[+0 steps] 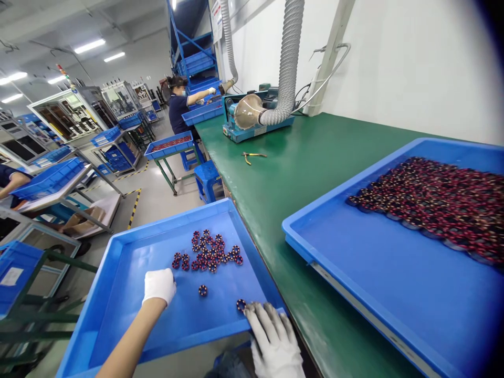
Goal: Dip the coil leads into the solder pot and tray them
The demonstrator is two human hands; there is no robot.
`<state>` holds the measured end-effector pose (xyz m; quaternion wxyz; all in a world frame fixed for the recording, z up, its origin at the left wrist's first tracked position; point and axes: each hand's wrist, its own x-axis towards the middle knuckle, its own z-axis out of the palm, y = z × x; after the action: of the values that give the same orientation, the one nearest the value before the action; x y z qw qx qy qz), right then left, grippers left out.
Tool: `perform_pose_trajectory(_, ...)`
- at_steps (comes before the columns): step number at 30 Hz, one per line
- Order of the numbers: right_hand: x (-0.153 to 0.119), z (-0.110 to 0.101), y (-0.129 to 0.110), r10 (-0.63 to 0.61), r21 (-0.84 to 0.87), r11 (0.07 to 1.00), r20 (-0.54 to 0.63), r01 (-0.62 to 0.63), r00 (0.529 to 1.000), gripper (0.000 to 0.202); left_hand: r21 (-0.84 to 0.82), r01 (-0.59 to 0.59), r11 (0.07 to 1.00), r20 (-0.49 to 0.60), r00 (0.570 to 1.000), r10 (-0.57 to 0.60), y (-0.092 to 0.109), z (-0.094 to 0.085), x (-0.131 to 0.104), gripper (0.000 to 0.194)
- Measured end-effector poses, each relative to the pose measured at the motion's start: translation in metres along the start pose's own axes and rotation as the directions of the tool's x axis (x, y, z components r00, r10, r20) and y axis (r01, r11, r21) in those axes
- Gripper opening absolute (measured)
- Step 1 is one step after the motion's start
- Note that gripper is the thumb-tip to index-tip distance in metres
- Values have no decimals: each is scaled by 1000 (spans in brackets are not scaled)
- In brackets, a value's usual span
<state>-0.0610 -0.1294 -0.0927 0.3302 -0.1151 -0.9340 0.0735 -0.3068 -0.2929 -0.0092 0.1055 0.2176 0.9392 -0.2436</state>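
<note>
My left hand (159,286), in a white glove, is curled closed over the near blue tray (134,294); its fingertips are turned away, so anything in them is hidden. Just beyond it lies a loose cluster of small ring-shaped parts (210,252), dark with red and copper-coloured segments, like motor stators. One single ring (202,290) sits apart, to the right of that hand. At the tray's near right corner my right hand (273,336), gloved with greyed fingertips, has its fingers stretched out. Another ring (241,305) is right by its index fingertip; touching or not, I cannot tell.
A larger blue tray (334,247) packed with rings stands on the green bench (271,194) at right. Farther along lie yellow-handled pliers (254,156) and a teal machine (252,118) with a ducted hood. Blue stools (207,178) and a co-worker (181,107) are beyond.
</note>
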Motion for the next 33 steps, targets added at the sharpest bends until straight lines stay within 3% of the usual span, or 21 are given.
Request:
perform_pose_trajectory(5, -2, 3, -1, 67, 51, 996, -15, -66, 998, 38, -20, -46, 999, -60, 997, 45, 5, -1, 3, 28)
perform_pose_trajectory(8, -2, 3, 1, 12, 6, 1000, 8, -12, 1000, 40, -35, -106, 994, -175, 980, 98, 10, -3, -2, 30)
perform_pose_trajectory(11, -2, 2, 2, 3, -13, 1000, 5, -3, 1000, 41, -42, -247, 968, -305, 926, 223, 15, -5, -6, 37)
perform_pose_trajectory(15, -1, 1, 1, 25, 3, 1000, -17, -25, 1000, 38, -48, -378, 924, -385, 861, 332, 15, 1, -6, 37)
perform_pose_trajectory(25, -4, 5, 0, 47, 43, 998, -25, -45, 999, 39, -158, -375, 914, -460, 847, 268, -4, 30, 2, 26)
perform_pose_trajectory(33, -4, 3, 4, -17, -32, 999, -4, 17, 1000, 42, -272, -355, 894, -499, 847, 184, 25, 28, 21, 18)
